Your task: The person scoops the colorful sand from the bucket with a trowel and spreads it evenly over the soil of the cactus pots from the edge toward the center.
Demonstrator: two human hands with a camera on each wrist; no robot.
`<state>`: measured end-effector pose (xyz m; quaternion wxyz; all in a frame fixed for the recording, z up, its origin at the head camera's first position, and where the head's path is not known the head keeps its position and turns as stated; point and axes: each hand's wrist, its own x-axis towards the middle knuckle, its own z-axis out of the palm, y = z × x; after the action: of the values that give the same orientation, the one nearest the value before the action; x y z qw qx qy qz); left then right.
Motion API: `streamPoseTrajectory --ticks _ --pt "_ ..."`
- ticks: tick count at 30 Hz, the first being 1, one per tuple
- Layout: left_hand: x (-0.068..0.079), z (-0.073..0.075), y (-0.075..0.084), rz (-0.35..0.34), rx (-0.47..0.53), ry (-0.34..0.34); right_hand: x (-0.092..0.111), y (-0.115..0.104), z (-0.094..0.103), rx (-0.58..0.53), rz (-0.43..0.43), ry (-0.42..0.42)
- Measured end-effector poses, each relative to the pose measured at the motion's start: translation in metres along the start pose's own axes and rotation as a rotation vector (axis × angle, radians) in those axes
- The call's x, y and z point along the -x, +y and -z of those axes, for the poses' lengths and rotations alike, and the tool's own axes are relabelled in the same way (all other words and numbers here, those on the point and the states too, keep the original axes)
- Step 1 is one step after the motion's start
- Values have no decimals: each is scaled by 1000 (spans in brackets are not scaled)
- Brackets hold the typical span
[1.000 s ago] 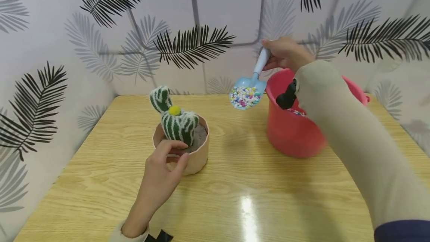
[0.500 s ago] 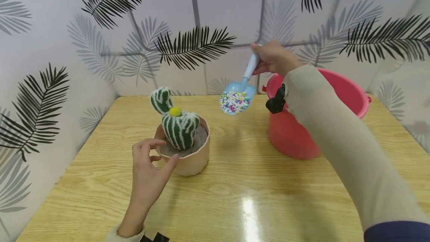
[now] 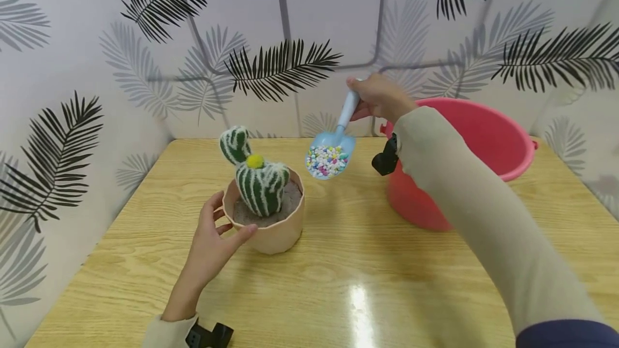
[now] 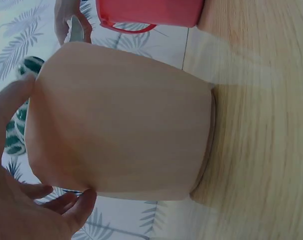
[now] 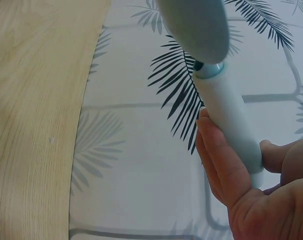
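- The left hand (image 3: 213, 240) of the person holds the beige, round flower pot with wavy rim (image 3: 278, 238); the thumb lies at the near side of the rim, and the other fingers are at the left side, as the left wrist view shows also.
- The pot stands upright on the light wooden table (image 3: 159, 262), just beside the left hand and well apart from the right hand.
- In the pot, the green and white woolly toy cactus with a yellow ball (image 3: 261, 189) rises from grey, soil-like filling (image 3: 290, 200); its small upper piece points to the left.
- The right hand (image 3: 382, 95) is clamped on the pale handle of the light blue plastic scoop (image 3: 331, 139); in the right wrist view, the thumb is on one side of the handle and the fingers are on the other.
- The scoop is in the air, lower and to the left of the right hand, between the two hands; its blade is near the cactus but does not touch it.
- On the blade lie many small, multicoloured beads (image 3: 326, 161).
- The two hands are apart from each other.
- The red plastic bucket (image 3: 411, 203) stands on the table at the right, partly behind the beige right sleeve (image 3: 474, 192).
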<state>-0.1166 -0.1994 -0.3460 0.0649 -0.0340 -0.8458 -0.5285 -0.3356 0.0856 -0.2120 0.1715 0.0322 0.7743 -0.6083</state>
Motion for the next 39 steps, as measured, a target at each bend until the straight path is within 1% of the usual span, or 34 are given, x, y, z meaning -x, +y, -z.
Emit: streamPoseTrajectory --ticks 4,7,13,19,23,29,33,39 --pt "-6 3 -6 -5 -12 -72 0 0 -5 -13 8 -9" --pt "-10 2 -9 -12 -15 -93 0 -1 -7 -11 8 0" --pt "-16 -6 -8 -31 -24 -109 0 0 -8 -11 5 14" --pt "-20 -10 0 -4 -94 -136 0 1 -6 -10 13 18" --pt "-22 -13 3 1 -105 -161 -1 4 -7 -13 27 30" --pt "-21 -15 1 -18 -82 -170 -4 9 -15 -17 53 21" --pt "-21 -16 -1 -36 -65 -172 -6 10 -18 -8 57 32" --pt "-23 -17 -2 -42 -50 -174 -6 11 -21 -11 73 38"
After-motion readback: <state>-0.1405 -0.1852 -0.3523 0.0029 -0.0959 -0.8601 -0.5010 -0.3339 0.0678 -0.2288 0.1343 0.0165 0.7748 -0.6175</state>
